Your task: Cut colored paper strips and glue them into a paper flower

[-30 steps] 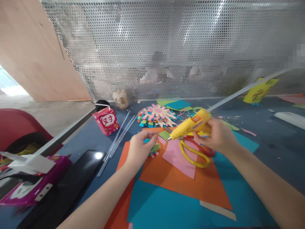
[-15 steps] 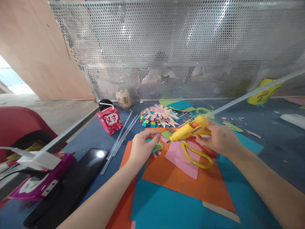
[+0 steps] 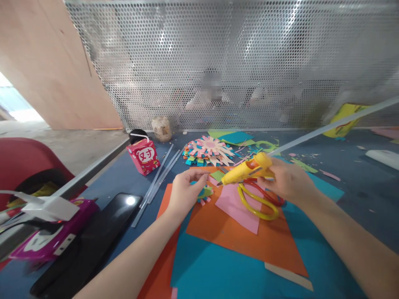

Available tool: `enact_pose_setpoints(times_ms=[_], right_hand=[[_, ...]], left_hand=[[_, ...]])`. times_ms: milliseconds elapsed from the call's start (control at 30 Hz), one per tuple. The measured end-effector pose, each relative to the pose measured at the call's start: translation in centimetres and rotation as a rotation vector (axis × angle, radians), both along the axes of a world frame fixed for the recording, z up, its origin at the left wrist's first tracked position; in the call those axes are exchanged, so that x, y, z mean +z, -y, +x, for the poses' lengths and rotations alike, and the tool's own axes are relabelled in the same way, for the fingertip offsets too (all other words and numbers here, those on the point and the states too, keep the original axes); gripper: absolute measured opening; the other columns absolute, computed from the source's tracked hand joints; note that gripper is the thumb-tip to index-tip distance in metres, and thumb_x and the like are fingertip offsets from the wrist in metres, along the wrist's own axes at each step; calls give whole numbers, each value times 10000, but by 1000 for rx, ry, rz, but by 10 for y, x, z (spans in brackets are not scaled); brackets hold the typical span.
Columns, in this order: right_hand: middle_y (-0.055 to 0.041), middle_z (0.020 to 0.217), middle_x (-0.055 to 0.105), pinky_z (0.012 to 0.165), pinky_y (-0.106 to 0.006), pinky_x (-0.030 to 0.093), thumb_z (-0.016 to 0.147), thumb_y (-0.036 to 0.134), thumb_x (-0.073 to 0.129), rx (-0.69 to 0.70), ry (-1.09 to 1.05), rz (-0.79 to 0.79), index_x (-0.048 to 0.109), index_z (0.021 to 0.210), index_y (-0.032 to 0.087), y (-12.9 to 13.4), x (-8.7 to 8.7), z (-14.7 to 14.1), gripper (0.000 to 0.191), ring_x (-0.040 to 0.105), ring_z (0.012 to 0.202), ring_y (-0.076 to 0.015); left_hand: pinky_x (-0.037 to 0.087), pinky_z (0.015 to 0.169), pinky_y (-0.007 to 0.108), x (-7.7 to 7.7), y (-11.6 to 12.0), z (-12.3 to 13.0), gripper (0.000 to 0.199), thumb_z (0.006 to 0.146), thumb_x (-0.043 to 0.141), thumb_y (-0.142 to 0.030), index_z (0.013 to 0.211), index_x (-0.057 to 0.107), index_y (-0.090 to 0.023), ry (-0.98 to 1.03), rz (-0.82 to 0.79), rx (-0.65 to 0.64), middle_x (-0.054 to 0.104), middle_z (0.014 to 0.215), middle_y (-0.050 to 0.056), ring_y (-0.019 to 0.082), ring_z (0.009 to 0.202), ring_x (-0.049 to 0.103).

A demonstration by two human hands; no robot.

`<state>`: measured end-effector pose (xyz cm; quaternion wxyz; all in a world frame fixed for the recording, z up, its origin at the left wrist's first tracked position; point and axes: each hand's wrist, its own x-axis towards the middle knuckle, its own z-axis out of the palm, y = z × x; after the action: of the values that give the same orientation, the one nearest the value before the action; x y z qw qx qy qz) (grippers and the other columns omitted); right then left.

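Observation:
My right hand grips a yellow glue gun, its dark nozzle pointing left and down. A long translucent glue stick sticks out of its back end. Close to the nozzle, my left hand is closed in a pinch; what lies between its fingertips is too small to make out. Partly hidden behind that hand is a small layered paper flower in blue, green and pink. Under the glue gun lie scissors with yellow and red handles, over a pink paper piece and an orange sheet.
Finished-looking paper flowers are piled behind my hands. To the left are loose glue sticks, a red drink box, a black phone and a purple power strip. A perforated metal panel stands behind the paper scraps.
The glue gun has shifted very slightly down, and its glue stick sits a little lower. Both hands keep nearly the same position and grip.

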<state>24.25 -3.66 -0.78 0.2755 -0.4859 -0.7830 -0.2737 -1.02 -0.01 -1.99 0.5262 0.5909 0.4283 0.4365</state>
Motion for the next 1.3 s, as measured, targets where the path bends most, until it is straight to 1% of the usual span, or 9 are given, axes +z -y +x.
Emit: enact_pose_setpoints(times_ms=[200,333,400,567,900,1000,1133,1200,1300], right_hand=[[-104,944,683,567,-270,497,797,237,484,-2,9,4,525,941,194,0,0,2,155,653,822,-214],[-102,899,684,549,-258,487,807,211,485,28,65,64,515,869,197,1,1,2,70,660,800,-209],[-98,911,687,538,-248,481,815,178,480,64,103,111,497,861,203,1,3,2,55,663,804,-200],[-109,947,693,499,-246,469,840,142,462,118,203,263,423,970,209,1,5,0,151,672,802,-197],[-96,909,692,479,-240,442,820,143,492,61,192,243,406,939,208,1,3,2,160,676,755,-196],[-96,882,687,493,-249,443,820,231,500,-23,112,162,430,946,197,-1,-1,3,148,672,728,-206],[-101,810,665,475,-283,426,732,401,552,-214,-107,41,462,948,180,-4,-4,1,321,645,633,-242],[-106,829,656,475,-289,414,689,427,580,-338,-240,-25,454,982,179,-5,-2,-1,404,635,636,-256],[-108,851,650,507,-291,402,691,423,579,-532,-393,-147,437,1033,183,-8,4,1,441,630,693,-271]], left_hand=[[477,314,229,-1,1,0,254,734,616,-376,852,626,-152,19,-14,2,646,667,10,172,451,652],[480,314,236,0,0,0,253,732,625,-372,853,621,-150,35,-23,2,644,657,9,182,459,657],[480,312,238,0,0,0,252,734,625,-368,855,618,-147,47,-27,-3,645,658,10,188,463,659],[479,305,243,2,1,0,252,741,626,-364,862,612,-143,79,-48,-7,649,661,11,192,452,655],[474,297,248,5,2,1,205,749,613,-332,841,618,-149,52,-55,14,656,678,12,185,425,645],[467,294,249,5,2,0,215,742,622,-340,836,614,-147,64,-55,6,661,679,18,184,417,639],[478,300,266,6,2,-1,236,739,627,-348,873,614,-154,74,-60,23,672,696,23,191,417,638],[490,306,280,7,3,-1,242,749,617,-352,895,612,-158,82,-60,26,687,743,38,192,422,639],[495,303,281,8,3,-1,233,753,612,-346,888,602,-157,88,-62,34,690,788,49,187,432,641]])
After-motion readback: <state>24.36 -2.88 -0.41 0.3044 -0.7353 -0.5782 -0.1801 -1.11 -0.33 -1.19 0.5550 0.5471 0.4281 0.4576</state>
